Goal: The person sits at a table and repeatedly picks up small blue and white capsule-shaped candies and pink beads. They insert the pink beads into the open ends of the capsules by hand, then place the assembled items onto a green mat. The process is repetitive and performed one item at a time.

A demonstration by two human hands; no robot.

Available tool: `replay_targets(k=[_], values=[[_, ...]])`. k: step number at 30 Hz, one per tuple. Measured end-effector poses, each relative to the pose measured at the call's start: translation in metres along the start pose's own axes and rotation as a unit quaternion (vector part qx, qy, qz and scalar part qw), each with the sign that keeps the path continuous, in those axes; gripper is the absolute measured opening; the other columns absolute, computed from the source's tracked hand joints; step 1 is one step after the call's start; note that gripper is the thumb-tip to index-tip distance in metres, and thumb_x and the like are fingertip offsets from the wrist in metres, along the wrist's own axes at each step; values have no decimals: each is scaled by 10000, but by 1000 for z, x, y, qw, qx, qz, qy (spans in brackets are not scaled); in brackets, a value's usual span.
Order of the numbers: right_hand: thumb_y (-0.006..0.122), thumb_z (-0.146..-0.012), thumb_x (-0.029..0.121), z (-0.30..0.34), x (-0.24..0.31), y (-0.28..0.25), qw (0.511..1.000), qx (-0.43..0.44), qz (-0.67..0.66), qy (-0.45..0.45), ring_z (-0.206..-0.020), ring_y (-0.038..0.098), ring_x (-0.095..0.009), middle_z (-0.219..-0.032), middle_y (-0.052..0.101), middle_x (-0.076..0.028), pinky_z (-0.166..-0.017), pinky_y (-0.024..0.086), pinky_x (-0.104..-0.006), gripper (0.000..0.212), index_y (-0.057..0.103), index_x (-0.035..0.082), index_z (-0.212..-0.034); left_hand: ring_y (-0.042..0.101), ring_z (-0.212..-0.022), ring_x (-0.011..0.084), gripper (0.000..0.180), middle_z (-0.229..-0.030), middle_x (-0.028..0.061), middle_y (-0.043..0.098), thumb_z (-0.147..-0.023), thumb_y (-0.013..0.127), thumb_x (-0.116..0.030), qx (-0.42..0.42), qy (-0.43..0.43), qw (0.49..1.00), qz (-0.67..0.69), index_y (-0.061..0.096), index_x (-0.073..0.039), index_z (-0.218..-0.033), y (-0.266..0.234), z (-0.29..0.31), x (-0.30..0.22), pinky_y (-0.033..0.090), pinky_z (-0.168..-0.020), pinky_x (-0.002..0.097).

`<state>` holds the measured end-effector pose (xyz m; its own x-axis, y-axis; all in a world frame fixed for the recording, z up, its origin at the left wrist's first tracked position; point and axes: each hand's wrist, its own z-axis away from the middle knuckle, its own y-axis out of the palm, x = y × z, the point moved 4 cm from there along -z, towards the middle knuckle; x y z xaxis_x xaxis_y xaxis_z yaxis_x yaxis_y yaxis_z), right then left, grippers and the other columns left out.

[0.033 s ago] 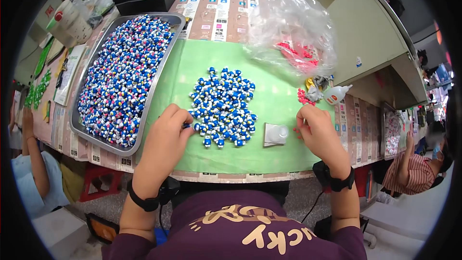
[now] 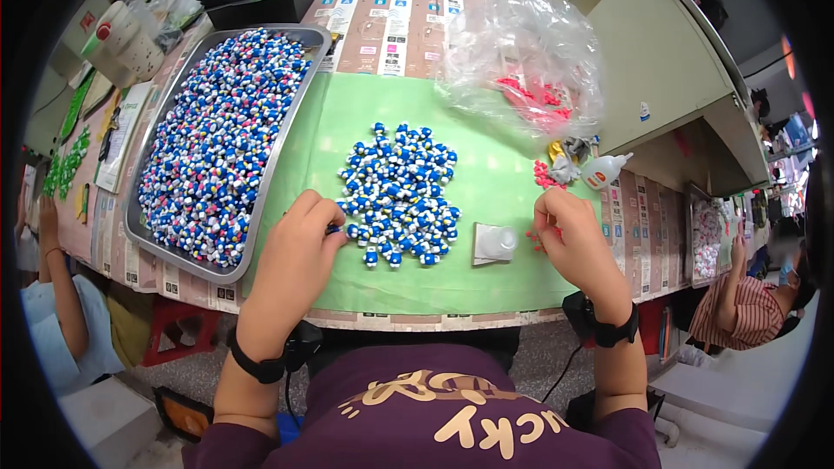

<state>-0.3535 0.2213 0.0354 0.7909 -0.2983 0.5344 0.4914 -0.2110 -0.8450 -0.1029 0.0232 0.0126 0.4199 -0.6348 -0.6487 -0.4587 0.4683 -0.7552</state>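
My left hand (image 2: 304, 239) is closed in a pinch at the left edge of a pile of small blue-and-white figurines (image 2: 400, 182). Between its fingertips shows a bit of one blue-and-white figurine (image 2: 333, 229). On the right, my right hand (image 2: 569, 230) has its thumb and fingers pressed together over a few small pink pieces (image 2: 532, 236); whatever the fingertips hold is hidden. Between the hands, nearer the right one, a small clear cup (image 2: 502, 240) rests on a flat whitish square (image 2: 480, 254). More pink pieces (image 2: 546, 175) lie just beyond the right hand.
A metal tray (image 2: 252, 252) heaped with similar figurines, some with pink parts, stands at left. Beyond the green mat (image 2: 417, 291) lies a clear plastic bag (image 2: 521, 43) holding pink pieces. A small white squeeze bottle (image 2: 601, 172) lies at right, near a cabinet (image 2: 669, 61). Other people sit at both sides.
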Motion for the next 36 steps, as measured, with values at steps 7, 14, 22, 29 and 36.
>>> replay_targets(k=[7, 14, 22, 29, 36], values=[[574, -795, -134, 9, 45, -18, 953, -62, -285, -83, -779, 519, -174, -851, 532, -63, -759, 438, -290, 197, 481, 37, -831, 587, -775, 116, 124, -957, 68, 576, -842, 649, 51, -19, -13, 972, 235, 679, 0, -951, -13, 0, -25, 502, -641, 249], [675, -732, -116, 11, 90, -9, 937, -88, -265, -212, -807, 565, -204, -916, 629, -46, -806, 433, -362, 261, 522, 85, -796, 604, -789, 96, 88, -978, 63, 598, -915, 643, -11, 220, -54, 753, 617, 662, 18, -996, 31, -6, -93, 531, -615, 230], [720, -779, -92, 14, 94, -2, 947, -120, -194, -225, -795, 610, -180, -907, 664, -72, -896, 441, -422, 335, 455, 112, -789, 593, -809, 87, 41, -964, 33, 603, -919, 656, -37, 211, -68, 763, 607, 649, -5, -944, 37, -5, -81, 522, -647, 232], [672, -851, -69, 16, 79, 18, 891, -73, -447, -28, -842, 593, -159, -926, 630, -101, -788, 467, -270, 260, 464, 67, -775, 597, -770, 145, 137, -913, 85, 614, -819, 718, 34, 14, 190, 929, 317, 639, 1, -925, 26, -7, -90, 502, -625, 251], [636, -840, -79, 8, 71, 1, 948, -17, -314, -50, -816, 581, -172, -895, 607, -87, -780, 464, -281, 236, 450, 37, -751, 620, -785, 146, 179, -921, 79, 625, -808, 706, 71, 26, 154, 934, 322, 656, -12, -957, 30, -6, -87, 518, -641, 240]])
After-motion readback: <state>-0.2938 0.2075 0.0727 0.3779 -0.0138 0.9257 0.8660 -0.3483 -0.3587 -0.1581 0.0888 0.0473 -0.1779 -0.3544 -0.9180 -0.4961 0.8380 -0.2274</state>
